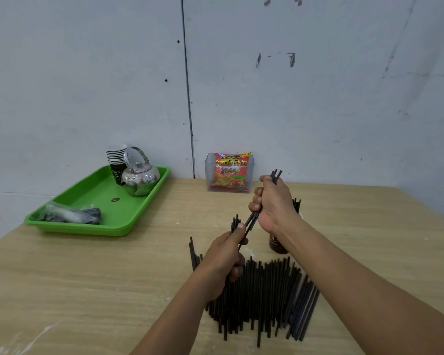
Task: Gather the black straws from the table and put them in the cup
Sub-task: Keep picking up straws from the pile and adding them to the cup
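Where the frame's left middle holds a green plastic tray (69, 228), a crumpled clear bag (69, 215) in its near corner hides dark contents that cannot be made out, and a stack of paper cups (116, 160) stands partly behind a shiny steel kettle (140, 179) at its far end. At centre, a clear plastic box (208, 172) against the wall holds an orange snack packet (230, 172). Below it, the left hand (224, 260) pinches the lower end of a small bundle of black plastic straws (253, 217) between thumb and fingers. The right hand (273, 203), just up and right, is curled round the same bundle's upper part, the tips poking out above its fist. The bundle slants from lower left to upper right. Under both forearms a loose pile of black straws (264, 293) lies on the pale wooden table (87, 278), long axes running roughly near to far, fanning rightward. The dark cup (276, 245) is mostly hidden behind the right wrist, with straw ends rising from it.
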